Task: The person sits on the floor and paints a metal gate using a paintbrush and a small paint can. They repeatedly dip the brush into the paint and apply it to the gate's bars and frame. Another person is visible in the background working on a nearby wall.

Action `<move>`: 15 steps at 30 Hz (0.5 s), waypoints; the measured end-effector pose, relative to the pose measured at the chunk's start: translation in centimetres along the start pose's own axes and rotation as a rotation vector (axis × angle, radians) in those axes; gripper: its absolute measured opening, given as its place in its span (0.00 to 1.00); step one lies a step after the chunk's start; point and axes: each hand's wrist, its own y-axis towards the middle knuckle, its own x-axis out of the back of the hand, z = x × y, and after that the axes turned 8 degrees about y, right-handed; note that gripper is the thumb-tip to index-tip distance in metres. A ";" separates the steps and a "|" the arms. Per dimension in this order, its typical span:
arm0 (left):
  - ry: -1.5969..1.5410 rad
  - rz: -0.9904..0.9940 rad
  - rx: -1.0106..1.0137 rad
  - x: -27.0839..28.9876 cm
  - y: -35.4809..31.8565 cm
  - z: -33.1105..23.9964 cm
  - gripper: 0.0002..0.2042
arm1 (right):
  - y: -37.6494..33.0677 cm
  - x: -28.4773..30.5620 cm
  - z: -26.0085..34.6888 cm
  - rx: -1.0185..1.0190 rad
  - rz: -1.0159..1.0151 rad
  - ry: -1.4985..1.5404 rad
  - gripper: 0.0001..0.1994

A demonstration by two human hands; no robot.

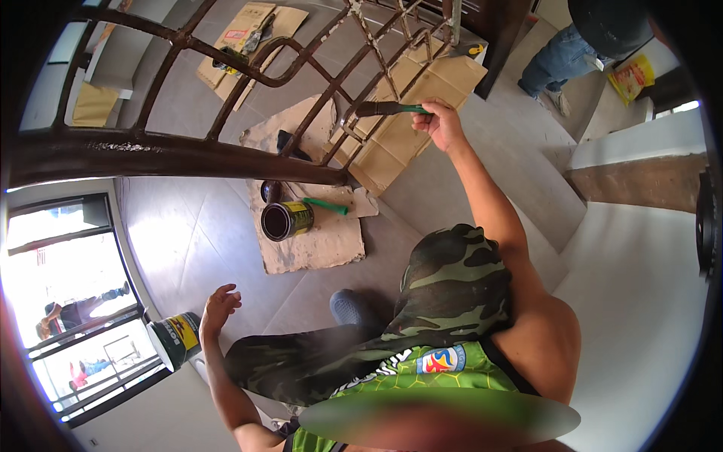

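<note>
Grip a green-handled paintbrush [392, 108] in the right hand [440, 126], fingers narrowed around the slim handle, at a brown metal grille [183, 40]; cannot tell whether touching it. Hold the left hand [220, 309] loosely curled, fingers apart, near a round dark bucket [181, 337]. See glossy coating on the thick rail [181, 157], whitish patches on upper bars [362, 29]. Find, on stained, ragged cardboard [316, 252], a cylindrical can [301, 218], contents too dark to make out.
</note>
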 end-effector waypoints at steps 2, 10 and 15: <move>0.016 -0.004 -0.019 0.1 0.3 0.1 0.26 | -0.7 0.3 -1.0 0.050 0.024 0.090 0.08; 0.030 -0.012 -0.038 0.1 1.5 0.0 0.26 | -3.5 0.5 -5.2 -0.066 -0.287 0.342 0.09; 0.013 0.027 -0.026 0.2 1.6 0.2 0.26 | -1.1 1.0 -5.5 -0.052 -0.020 0.438 0.10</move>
